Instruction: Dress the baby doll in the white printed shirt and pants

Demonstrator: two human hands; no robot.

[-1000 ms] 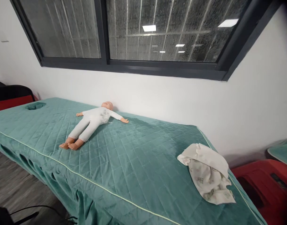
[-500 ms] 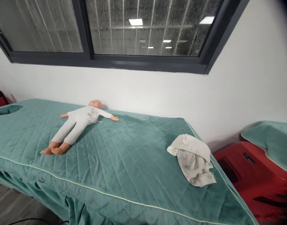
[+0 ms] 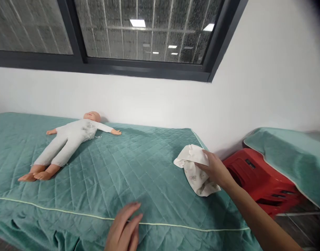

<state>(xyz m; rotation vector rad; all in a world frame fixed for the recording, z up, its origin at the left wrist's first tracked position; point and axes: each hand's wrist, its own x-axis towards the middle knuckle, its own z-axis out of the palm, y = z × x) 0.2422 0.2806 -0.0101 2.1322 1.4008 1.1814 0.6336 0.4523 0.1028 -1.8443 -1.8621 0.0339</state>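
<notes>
We note a white-walled room with a dark-framed window (image 3: 123,35) above a long padded table under a quilted teal velvet cover (image 3: 139,167), its pale piping running along the near edge.

Change since half a second ago: neither hand was in view then; both are now. Our right hand (image 3: 214,169) has reached out over the far right end of the table and rests on the crumpled white printed cloth (image 3: 195,167). Its fingers are curled over the top fold, though we cannot tell whether they have closed on the fabric. The cloth lies where it lay before, with no sign of lift. Our left hand (image 3: 124,228) lies open and flat, fingers together, on the cover at the near edge, touching the piping. Our judgement: the cloth is the item in hand, at first contact.

Well to the left of the left hand, near the wall, a baby doll in a white one-piece suit (image 3: 68,143) lies on its back, arms spread, bare feet toward us. Beyond the right hand, off the table end, stands a red plastic stool (image 3: 256,177), with a second teal-covered table (image 3: 288,157) just past it.
</notes>
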